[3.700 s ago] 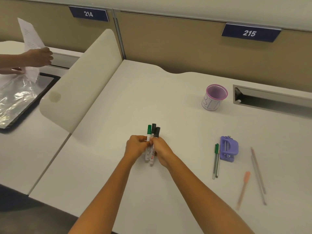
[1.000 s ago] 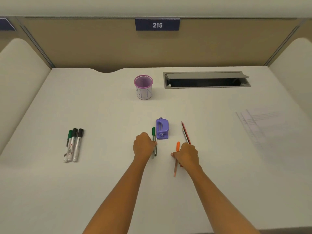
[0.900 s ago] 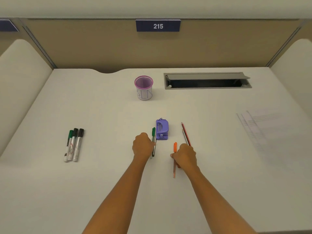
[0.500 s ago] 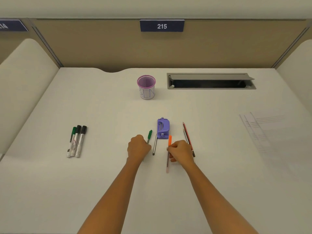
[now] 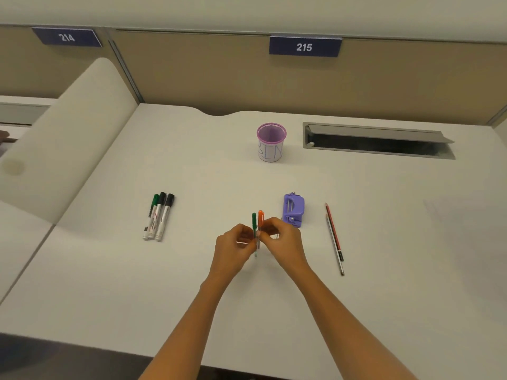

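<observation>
Green and orange meet just left of the purple hole punch (image 5: 293,211): a green pen (image 5: 254,219) and an orange pen (image 5: 260,216) are held side by side, barrels close together, caps pointing away from the person. The left hand (image 5: 233,248) pinches the green pen between curled fingers and thumb. The right hand (image 5: 282,242) pinches the orange pen the same way, its knuckles just in front of the hole punch. Whether the pens' lower tips touch the white desk (image 5: 192,283) cannot be told. Right of the hole punch, near it, two pencils (image 5: 334,238) lie side by side. Well left of it, three markers (image 5: 159,216) lie in a row, touching. Behind the hole punch stands a purple-rimmed cup (image 5: 271,142) marked BIN. Behind and to the right of it, a grey cable slot (image 5: 378,144) is set into the desk.
</observation>
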Available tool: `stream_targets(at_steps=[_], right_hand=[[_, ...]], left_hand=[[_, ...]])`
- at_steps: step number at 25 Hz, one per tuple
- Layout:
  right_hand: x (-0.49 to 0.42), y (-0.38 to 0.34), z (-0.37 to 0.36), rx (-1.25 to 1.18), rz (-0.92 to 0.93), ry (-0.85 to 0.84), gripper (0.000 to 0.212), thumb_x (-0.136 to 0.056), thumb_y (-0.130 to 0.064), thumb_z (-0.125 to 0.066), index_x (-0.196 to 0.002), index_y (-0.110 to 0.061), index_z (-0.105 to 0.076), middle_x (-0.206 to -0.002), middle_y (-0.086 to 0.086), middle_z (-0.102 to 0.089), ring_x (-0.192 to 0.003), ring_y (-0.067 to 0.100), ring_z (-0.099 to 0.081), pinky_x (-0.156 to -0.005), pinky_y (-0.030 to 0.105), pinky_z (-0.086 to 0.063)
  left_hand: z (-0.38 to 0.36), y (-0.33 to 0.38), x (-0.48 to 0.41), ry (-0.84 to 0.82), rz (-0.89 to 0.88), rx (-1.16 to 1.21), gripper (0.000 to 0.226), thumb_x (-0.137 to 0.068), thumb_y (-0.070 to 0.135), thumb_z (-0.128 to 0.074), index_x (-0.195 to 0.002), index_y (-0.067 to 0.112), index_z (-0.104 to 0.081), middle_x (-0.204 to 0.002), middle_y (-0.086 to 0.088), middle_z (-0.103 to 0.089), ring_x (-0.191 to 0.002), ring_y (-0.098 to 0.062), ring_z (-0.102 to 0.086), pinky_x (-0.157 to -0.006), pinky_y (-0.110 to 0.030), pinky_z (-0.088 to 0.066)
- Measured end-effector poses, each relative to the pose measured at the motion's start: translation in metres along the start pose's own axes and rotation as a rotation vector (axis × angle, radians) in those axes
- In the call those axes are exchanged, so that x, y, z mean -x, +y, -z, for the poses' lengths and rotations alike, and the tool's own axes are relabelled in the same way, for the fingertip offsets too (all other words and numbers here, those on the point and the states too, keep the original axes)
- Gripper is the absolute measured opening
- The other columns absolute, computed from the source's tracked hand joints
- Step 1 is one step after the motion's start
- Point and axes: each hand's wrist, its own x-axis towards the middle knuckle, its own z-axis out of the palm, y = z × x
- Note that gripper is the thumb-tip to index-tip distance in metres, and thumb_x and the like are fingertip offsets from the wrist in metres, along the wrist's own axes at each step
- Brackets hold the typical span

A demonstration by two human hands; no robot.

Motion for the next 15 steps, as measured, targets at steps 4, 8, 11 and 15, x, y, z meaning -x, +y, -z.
stream_targets(at_steps=[4, 8, 11, 15], right_hand=[[0.002, -0.002, -0.017, 0.021, 0.041, -0.048, 0.011, -0.087, -0.02, -0.068, -0.097, -0.018, -0.071, -0.085, -0.012, -0.069, -0.081, -0.001, -0.064, -0.07, 0.0, -0.044], [0.002, -0.003, -0.031, 0.041, 0.07, -0.085, 0.014, -0.089, -0.02, -0.067, -0.102, -0.019, -0.07, -0.089, -0.012, -0.068, -0.085, 0.003, -0.065, -0.071, 0.002, -0.046], [-0.003, -0.005, -0.042, 0.042, 0.07, -0.087, 0.016, -0.089, -0.02, -0.066, -0.104, -0.019, -0.071, -0.091, -0.013, -0.069, -0.082, 0.001, -0.065, -0.072, 0.002, -0.045], [-0.014, -0.019, -0.072, 0.004, 0.006, -0.066, 0.018, -0.088, -0.016, -0.067, -0.105, -0.014, -0.073, -0.098, -0.001, -0.075, -0.086, 0.009, -0.069, -0.081, 0.014, -0.053]], left_hand=[[0.011, -0.013, 0.008, 0.064, -0.054, 0.005, 0.015, -0.083, 0.018, -0.07, -0.097, 0.014, -0.067, -0.09, 0.005, -0.072, -0.083, -0.009, -0.069, -0.08, -0.018, -0.055], [0.019, -0.022, 0.01, 0.099, -0.068, -0.012, 0.016, -0.086, 0.017, -0.067, -0.101, 0.014, -0.07, -0.095, 0.004, -0.075, -0.086, -0.007, -0.07, -0.086, -0.021, -0.055], [0.025, -0.027, 0.008, 0.128, -0.033, 0.004, 0.019, -0.088, 0.019, -0.066, -0.105, 0.014, -0.072, -0.098, 0.002, -0.076, -0.09, -0.009, -0.071, -0.088, -0.023, -0.054], [0.042, -0.037, -0.003, 0.191, 0.07, -0.072, 0.023, -0.09, 0.019, -0.063, -0.111, 0.016, -0.072, -0.1, -0.002, -0.076, -0.088, -0.015, -0.071, -0.078, -0.011, -0.047]])
